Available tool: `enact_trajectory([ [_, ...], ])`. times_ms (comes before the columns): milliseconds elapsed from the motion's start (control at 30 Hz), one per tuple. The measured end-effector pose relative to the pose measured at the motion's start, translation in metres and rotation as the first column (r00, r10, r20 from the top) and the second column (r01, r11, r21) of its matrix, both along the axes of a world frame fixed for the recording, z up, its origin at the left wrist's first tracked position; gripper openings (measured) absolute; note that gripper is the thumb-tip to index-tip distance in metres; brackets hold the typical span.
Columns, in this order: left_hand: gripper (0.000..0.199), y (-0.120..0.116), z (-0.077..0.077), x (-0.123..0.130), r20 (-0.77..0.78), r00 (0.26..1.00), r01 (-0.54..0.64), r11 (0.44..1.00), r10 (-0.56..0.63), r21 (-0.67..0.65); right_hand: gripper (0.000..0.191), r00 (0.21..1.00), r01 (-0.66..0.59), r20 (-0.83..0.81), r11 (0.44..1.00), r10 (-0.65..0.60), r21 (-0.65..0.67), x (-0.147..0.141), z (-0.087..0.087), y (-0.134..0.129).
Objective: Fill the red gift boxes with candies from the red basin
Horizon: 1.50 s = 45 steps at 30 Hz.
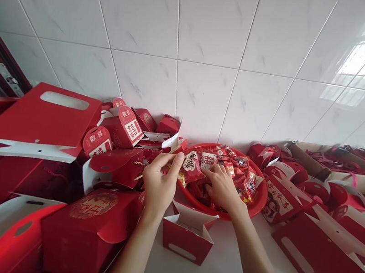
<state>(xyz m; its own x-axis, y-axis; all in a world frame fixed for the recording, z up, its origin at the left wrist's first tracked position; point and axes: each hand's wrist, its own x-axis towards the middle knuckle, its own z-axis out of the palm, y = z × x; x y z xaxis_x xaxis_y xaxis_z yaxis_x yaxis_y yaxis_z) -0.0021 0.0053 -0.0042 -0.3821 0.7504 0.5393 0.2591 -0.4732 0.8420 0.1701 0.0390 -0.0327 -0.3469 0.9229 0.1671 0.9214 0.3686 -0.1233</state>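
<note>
My left hand [163, 177] is closed at the left rim of a red plastic basin [260, 199]. Its thumb and fingers pinch a wrapped sweet [191, 165] in a red packet with dark lettering on a pale patch. Inside the basin lie many wrapped sweets [239, 168], mostly red and gold. My right hand [224, 189] reaches in among them, thumb and index finger apart, touching packets beside a pale one with red print [208, 160]. Some of its fingertips are hidden. Just in front of the basin stands a small red carton [186, 241], its top open.
Folded red gift boxes [97, 215] crowd the left side, some stacked up to the tiled wall [202, 98]. More red boxes [320, 250] stand on the right. Behind them is a cardboard box [362, 183] holding red and pink items.
</note>
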Motion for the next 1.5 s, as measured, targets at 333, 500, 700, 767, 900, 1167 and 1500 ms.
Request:
enact_trajectory([
  [333,0.022,0.000,0.001,0.001,0.028,1.000,0.008,1.000,-0.008,0.002,0.029,0.996,-0.011,-0.090,1.000,0.011,0.007,-0.004,0.003,-0.001],
  [500,0.022,0.000,0.002,0.001,0.051,0.999,0.002,1.000,-0.003,0.007,0.025,0.615,-0.071,-0.788,0.997,0.013,-0.039,0.010,0.004,0.008],
  [700,0.023,0.000,0.001,0.002,0.044,0.999,0.010,1.000,-0.009,-0.006,0.031,-0.054,-0.078,-0.958,0.958,-0.281,-0.276,0.025,0.010,0.008],
  [767,0.023,0.000,0.001,0.002,0.039,0.999,0.013,1.000,-0.013,-0.007,0.031,-0.077,-0.177,-0.949,0.941,-0.305,-0.288,0.024,0.015,0.005],
  [900,0.023,0.001,0.000,0.001,0.018,1.000,0.017,1.000,-0.017,-0.003,0.037,-0.033,-0.268,-0.972,0.939,-0.232,-0.215,0.020,0.022,-0.002],
  [1167,0.025,0.002,-0.002,0.000,-0.005,1.000,0.005,1.000,-0.005,-0.004,0.025,0.213,-0.150,-0.975,0.984,-0.064,-0.097,0.023,0.012,0.003],
  [1500,0.023,0.002,-0.002,0.000,-0.003,1.000,-0.004,1.000,0.004,0.008,0.037,0.793,0.025,-0.607,0.993,0.052,0.118,0.017,0.014,-0.002],
])
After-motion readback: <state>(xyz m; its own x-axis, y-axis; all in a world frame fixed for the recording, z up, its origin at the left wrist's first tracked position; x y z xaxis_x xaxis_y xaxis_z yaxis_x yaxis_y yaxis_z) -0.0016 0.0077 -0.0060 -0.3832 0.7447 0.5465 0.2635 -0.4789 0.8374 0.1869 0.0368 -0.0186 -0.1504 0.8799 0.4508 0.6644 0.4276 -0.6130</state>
